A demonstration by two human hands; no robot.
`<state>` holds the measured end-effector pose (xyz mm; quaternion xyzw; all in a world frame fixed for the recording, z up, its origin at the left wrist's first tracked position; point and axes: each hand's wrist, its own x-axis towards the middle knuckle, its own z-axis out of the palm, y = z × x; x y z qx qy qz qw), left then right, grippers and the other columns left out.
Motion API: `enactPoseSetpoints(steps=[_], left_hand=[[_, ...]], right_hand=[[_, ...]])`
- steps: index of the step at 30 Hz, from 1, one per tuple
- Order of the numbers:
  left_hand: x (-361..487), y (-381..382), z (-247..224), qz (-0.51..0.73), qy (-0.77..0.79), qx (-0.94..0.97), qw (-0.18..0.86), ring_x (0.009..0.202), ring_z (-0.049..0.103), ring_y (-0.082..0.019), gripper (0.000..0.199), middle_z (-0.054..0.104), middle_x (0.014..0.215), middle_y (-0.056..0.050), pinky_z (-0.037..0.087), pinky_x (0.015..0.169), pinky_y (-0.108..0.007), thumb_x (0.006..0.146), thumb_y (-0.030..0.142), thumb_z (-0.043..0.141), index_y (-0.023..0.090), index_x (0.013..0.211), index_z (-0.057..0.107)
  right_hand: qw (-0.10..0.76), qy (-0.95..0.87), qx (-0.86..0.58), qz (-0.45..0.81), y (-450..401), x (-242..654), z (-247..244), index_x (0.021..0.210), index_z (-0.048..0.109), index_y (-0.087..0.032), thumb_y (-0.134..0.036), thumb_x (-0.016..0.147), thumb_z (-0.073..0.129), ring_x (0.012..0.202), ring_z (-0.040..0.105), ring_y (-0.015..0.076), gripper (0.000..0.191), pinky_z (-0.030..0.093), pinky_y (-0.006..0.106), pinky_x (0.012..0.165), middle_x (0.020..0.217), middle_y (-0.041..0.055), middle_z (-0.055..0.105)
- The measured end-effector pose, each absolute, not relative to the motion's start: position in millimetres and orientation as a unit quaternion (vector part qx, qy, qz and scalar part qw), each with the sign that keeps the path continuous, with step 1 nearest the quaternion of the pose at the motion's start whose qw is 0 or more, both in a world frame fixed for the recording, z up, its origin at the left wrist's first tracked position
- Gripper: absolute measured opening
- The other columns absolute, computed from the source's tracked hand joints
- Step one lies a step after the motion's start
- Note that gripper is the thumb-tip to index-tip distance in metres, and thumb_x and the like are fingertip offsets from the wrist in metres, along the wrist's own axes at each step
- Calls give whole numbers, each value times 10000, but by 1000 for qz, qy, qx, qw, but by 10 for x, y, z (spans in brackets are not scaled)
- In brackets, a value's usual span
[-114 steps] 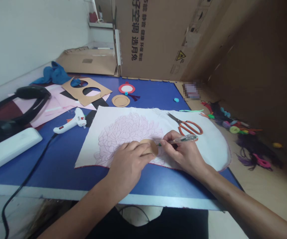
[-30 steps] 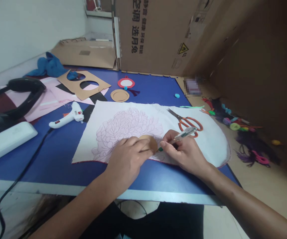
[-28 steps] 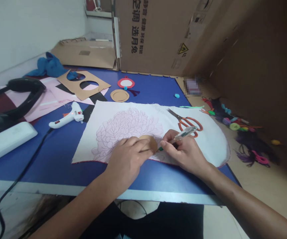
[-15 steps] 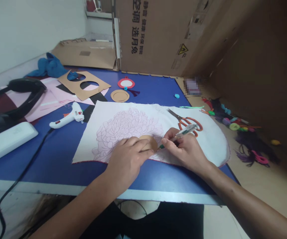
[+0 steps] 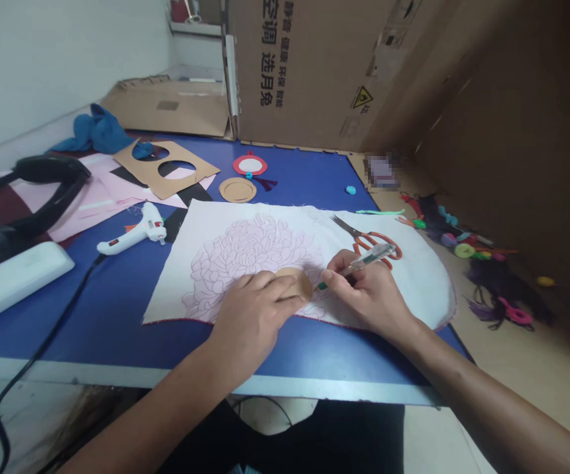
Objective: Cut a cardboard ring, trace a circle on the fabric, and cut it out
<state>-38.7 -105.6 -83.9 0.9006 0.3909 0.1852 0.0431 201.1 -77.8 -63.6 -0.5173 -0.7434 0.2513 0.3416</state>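
White cloth [image 5: 388,296] printed with a large pale pink flower [image 5: 250,243] lies across the blue table. My left hand [image 5: 253,316] rests on it, fingers spread over a round brown cardboard disc [image 5: 301,284] and pressing it flat. To the right, my right hand [image 5: 364,286] pinches a clear pen [image 5: 372,255] with a green grip, its tip close to the disc's right edge. Orange-handled scissors [image 5: 361,236] lie on the cloth just beyond my right hand.
A white glue gun [image 5: 137,230] with a black cord lies left of the cloth. Behind are cut cardboard [image 5: 183,168], a cardboard ring [image 5: 237,190] and a red-rimmed ornament [image 5: 249,165]. Colourful trinkets [image 5: 465,250] lie at right, by a tall cardboard wall [image 5: 309,72].
The pen tip in my right hand has shifted slightly up along the disc's right edge. My left hand and the disc stay in place.
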Motion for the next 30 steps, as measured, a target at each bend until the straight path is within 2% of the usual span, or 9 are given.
enactPoseSetpoints(steps=[13, 21, 30], left_hand=[[-391, -1058, -833, 183, 392, 900, 41, 1111, 607, -240, 465, 730, 1386, 14, 471, 858, -412, 998, 55, 562, 357, 1284, 769], [-385, -1061, -827, 177, 392, 902, 45, 1127, 608, -241, 484, 722, 1413, 19, 472, 874, -413, 990, 43, 550, 348, 1305, 754], [-384, -1059, -838, 176, 394, 901, 40, 1115, 612, -236, 477, 719, 1413, 21, 478, 873, -412, 990, 58, 558, 350, 1315, 747]], right_hand=[[354, -743, -512, 248, -778, 1999, -636, 752, 656, -210, -347, 962, 633, 564, 515, 147, 252, 373, 280, 516, 658, 17, 641], [339, -762, -488, 257, -802, 2010, -638, 706, 607, -209, -336, 1000, 603, 564, 506, 138, 320, 355, 291, 528, 669, 13, 626], [333, -766, -468, 287, -839, 1968, -573, 735, 592, -213, -346, 999, 596, 510, 455, 120, 296, 331, 285, 507, 597, -29, 545]])
